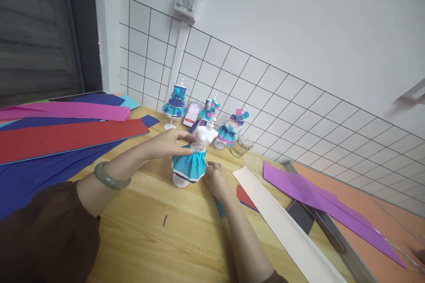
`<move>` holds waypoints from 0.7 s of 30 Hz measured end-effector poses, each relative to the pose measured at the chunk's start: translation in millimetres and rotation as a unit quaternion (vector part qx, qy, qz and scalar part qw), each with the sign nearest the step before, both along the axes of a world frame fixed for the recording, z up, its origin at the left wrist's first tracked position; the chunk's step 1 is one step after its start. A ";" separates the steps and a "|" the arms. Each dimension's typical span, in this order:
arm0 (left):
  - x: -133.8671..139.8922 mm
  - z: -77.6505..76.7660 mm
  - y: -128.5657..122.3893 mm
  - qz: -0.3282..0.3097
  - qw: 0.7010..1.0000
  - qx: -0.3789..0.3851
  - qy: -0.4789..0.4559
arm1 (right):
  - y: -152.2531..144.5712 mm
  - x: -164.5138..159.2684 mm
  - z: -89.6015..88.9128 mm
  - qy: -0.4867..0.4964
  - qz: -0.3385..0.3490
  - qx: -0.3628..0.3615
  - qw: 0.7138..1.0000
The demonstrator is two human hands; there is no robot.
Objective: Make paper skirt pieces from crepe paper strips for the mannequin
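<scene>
In the head view, a person's left hand pinches the waist of a small white mannequin, thumb in front, at the middle of a wooden worktop. The mannequin wears a pleated turquoise skirt. The right hand, fingers curled, sits just beside the skirt; whether it grips anything cannot be told. Behind stand three dressed mannequins, a lit phone between two of them and a clear glass near the rightmost. A red sheet lies at left, a white strip at right.
</scene>
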State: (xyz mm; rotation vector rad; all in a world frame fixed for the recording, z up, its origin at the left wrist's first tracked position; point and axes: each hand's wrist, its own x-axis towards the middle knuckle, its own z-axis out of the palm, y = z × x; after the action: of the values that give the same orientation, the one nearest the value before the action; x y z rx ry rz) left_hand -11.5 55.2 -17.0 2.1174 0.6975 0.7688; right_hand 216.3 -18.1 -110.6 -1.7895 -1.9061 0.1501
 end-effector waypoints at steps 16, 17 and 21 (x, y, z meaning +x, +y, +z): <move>1.2 0.2 -1.8 -0.054 0.998 -0.011 -0.037 | 5.5 14.0 14.5 0.256 -0.082 0.086 0.959; 0.7 1.3 -2.9 -0.057 0.998 -0.002 -0.030 | 4.9 17.0 17.4 0.298 -0.093 0.088 0.946; -0.4 5.0 -7.2 -0.086 0.996 0.024 -0.014 | 0.5 24.4 28.7 0.459 -0.116 0.085 0.877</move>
State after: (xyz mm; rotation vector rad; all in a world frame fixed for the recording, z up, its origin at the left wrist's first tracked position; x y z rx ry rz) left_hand -12.0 48.1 -12.0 2.1725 0.4784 0.7250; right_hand 240.7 -17.6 -82.0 -1.4140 -0.9833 0.6046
